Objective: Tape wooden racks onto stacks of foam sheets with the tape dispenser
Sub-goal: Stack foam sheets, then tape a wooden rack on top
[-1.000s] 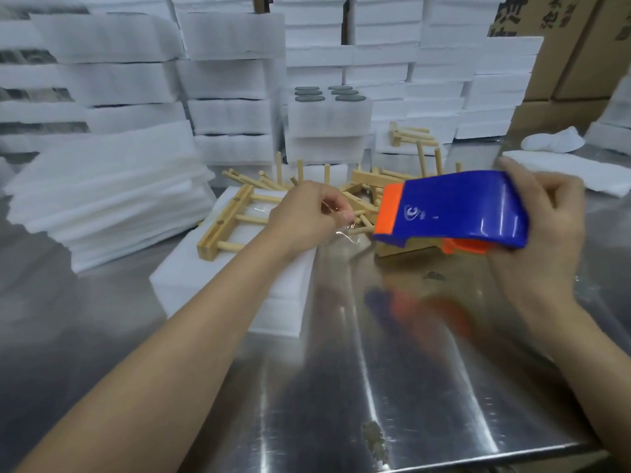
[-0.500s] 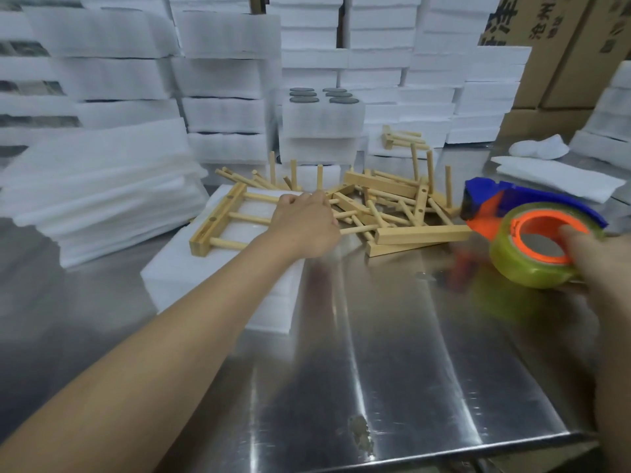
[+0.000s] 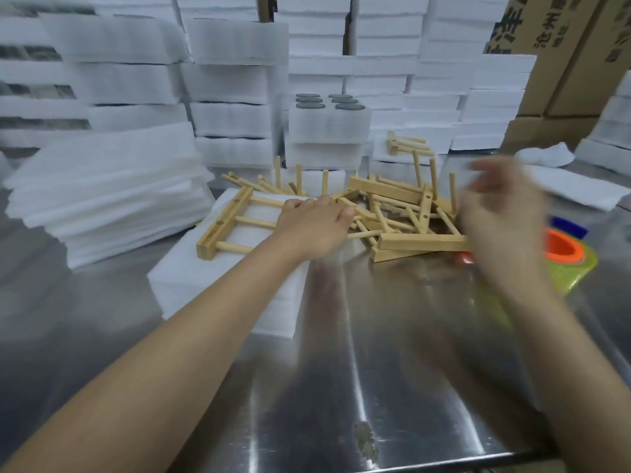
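Wooden rack (image 3: pixel 223 227) on foam stack (image 3: pixel 205 285), under left hand (image 3: pixel 314 228)

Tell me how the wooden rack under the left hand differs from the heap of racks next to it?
The single rack lies flat on a foam stack; the heap sits on the bare metal table. The single rack's pegs lie level and parallel under the left hand; the heap's pegs point every way, some straight up. Both are the same pale wood with round pegs.

Steel table (image 3: pixel 375 353): foam stacks (image 3: pixel 191 285), racks (image 3: pixel 420 242), dispenser (image 3: pixel 573 264).
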Action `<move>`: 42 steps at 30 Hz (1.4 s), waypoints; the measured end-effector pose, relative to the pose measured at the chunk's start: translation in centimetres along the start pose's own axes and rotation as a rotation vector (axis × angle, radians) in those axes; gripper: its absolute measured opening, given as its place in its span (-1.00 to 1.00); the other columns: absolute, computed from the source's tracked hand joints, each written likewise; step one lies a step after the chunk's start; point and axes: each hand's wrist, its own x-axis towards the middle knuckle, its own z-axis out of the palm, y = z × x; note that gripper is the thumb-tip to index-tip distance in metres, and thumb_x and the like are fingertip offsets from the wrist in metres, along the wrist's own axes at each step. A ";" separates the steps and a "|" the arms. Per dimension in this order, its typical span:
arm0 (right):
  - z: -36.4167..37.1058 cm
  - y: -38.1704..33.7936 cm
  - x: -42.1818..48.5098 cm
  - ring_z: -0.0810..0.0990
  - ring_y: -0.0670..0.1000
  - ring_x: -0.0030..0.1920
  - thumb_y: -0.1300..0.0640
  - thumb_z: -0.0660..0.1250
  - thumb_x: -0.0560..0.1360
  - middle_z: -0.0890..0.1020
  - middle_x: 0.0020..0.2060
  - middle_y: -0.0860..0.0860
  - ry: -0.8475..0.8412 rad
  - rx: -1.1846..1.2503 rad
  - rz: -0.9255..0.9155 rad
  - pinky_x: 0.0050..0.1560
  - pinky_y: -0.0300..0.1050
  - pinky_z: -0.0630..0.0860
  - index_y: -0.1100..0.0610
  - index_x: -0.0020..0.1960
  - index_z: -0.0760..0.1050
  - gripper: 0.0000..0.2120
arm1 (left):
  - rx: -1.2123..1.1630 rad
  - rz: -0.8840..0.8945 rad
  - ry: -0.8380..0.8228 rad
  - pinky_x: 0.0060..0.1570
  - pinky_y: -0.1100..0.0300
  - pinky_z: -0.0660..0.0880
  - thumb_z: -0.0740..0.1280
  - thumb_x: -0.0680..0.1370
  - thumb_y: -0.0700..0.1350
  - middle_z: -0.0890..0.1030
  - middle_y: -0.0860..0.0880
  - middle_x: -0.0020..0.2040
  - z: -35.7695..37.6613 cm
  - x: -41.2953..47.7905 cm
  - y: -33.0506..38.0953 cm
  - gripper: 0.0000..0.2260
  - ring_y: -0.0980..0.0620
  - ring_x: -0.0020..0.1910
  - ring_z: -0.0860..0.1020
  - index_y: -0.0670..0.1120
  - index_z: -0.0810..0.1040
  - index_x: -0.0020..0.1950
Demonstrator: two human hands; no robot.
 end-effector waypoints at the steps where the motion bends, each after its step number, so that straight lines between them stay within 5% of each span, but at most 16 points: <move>1: 2.0 -2.4 -0.8 0.61 -0.08 -0.08 0.24 0.26 0.49 0.62 -0.11 -0.07 -0.214 0.095 0.008 -0.07 -0.17 0.55 -0.08 0.13 0.46 -0.70 | -0.019 -0.002 0.001 0.31 0.03 0.13 -0.09 0.65 0.00 0.40 -0.03 0.05 0.0 -0.1 0.0 -0.75 -0.03 0.19 0.38 0.08 0.33 -0.11; 4: 6.4 -5.2 -1.7 0.62 0.01 0.01 0.36 0.23 0.49 0.65 0.02 0.08 -0.668 0.307 0.190 0.01 -0.17 0.54 0.12 0.24 0.49 -0.64 | -0.008 0.014 0.025 0.35 0.02 0.12 -0.14 0.67 0.05 0.45 -0.05 0.23 -0.1 -0.2 -0.1 -0.62 -0.02 0.30 0.37 0.10 0.47 0.12; 6: 7.2 -4.6 -1.9 0.59 0.02 0.09 0.45 0.17 0.47 0.62 0.12 0.13 -0.740 0.492 0.300 0.09 -0.13 0.55 0.17 0.27 0.48 -0.58 | 0.010 0.030 0.023 0.37 0.00 0.11 -0.18 0.67 0.08 0.44 -0.04 0.29 -0.1 -0.1 0.0 -0.56 -0.03 0.36 0.34 0.09 0.44 0.31; 9: 7.1 -3.0 -2.1 0.58 0.12 0.21 0.45 0.21 0.48 0.58 0.22 0.19 -0.782 0.734 0.437 0.25 0.07 0.50 0.13 0.36 0.40 -0.50 | -0.014 0.036 0.013 0.38 0.01 0.09 -0.21 0.66 0.13 0.46 -0.03 0.29 0.0 0.0 -0.1 -0.51 -0.02 0.37 0.35 0.07 0.45 0.29; 15: 7.0 -2.1 -2.1 0.65 0.05 -0.13 0.44 0.34 0.47 0.60 -0.20 0.13 -0.696 0.845 0.509 0.03 0.00 0.63 0.22 0.39 0.34 -0.47 | -0.036 0.035 0.026 0.32 0.06 0.09 -0.20 0.65 0.16 0.47 -0.01 0.26 -0.1 -0.2 0.0 -0.49 -0.04 0.35 0.36 0.11 0.49 0.25; 19: 7.2 -2.3 -2.4 0.60 0.00 -0.15 0.34 0.38 0.48 0.58 -0.12 0.13 -0.707 0.798 0.512 0.02 -0.03 0.63 0.17 0.37 0.38 -0.52 | -0.060 0.037 0.018 0.33 0.07 0.07 -0.20 0.65 0.16 0.46 0.03 0.18 -0.3 -0.3 0.0 -0.51 -0.02 0.34 0.36 0.16 0.51 0.19; 23: 7.4 -2.6 -2.8 0.58 -0.02 -0.24 0.33 0.41 0.46 0.59 -0.12 0.15 -0.636 0.732 0.506 -0.19 -0.22 0.59 0.18 0.35 0.38 -0.51 | -0.072 0.014 0.018 0.27 0.13 0.07 -0.20 0.65 0.18 0.38 0.11 0.00 -0.3 -0.4 0.1 -0.54 0.02 0.26 0.38 0.20 0.42 -0.21; 26: 7.5 -2.5 -2.9 0.56 -0.05 -0.35 0.30 0.44 0.45 0.62 -0.23 0.11 -0.600 0.685 0.504 -0.28 -0.25 0.56 0.17 0.32 0.39 -0.52 | -0.079 -0.001 0.025 0.27 0.12 0.07 -0.19 0.64 0.19 0.38 0.09 0.03 -0.2 -0.3 0.1 -0.56 0.00 0.28 0.38 0.18 0.41 -0.19; 29: 7.6 -2.6 -3.1 0.64 0.06 -0.19 0.30 0.41 0.47 0.63 -0.11 0.18 -0.574 0.674 0.481 -0.19 -0.20 0.61 0.19 0.34 0.37 -0.53 | -0.072 0.004 0.023 0.28 0.10 0.08 -0.19 0.64 0.19 0.37 0.10 0.03 -0.2 -0.3 0.0 -0.55 -0.01 0.29 0.37 0.18 0.40 -0.24; 33: 7.7 -2.8 -3.3 0.66 0.14 -0.16 0.41 0.37 0.47 0.59 -0.16 0.22 -0.554 0.817 0.499 -0.09 -0.11 0.65 0.22 0.29 0.35 -0.57 | -0.029 0.013 0.018 0.29 0.12 0.07 -0.18 0.64 0.19 0.40 0.09 0.06 -0.1 -0.1 -0.1 -0.55 0.00 0.29 0.39 0.15 0.45 -0.12; 37: 8.4 -2.8 -3.6 0.65 0.08 -0.23 0.42 0.34 0.48 0.60 -0.21 0.20 -0.548 0.662 0.475 -0.08 -0.06 0.64 0.20 0.21 0.33 -0.63 | 0.049 0.005 0.022 0.33 0.11 0.06 -0.17 0.64 0.20 0.41 0.03 0.32 0.2 -0.1 -0.1 -0.42 0.02 0.37 0.29 0.00 0.59 0.08; 42: 9.6 -2.7 -3.7 0.65 0.07 -0.30 0.42 0.32 0.47 0.59 -0.30 0.16 -0.576 0.414 0.358 -0.14 -0.01 0.62 0.14 0.02 0.33 -0.72 | 0.126 -0.082 0.049 0.50 0.06 -0.12 -0.17 0.64 0.21 0.03 -0.13 0.57 0.2 -0.6 -0.1 -0.35 -0.06 0.55 -0.07 -0.22 0.18 0.52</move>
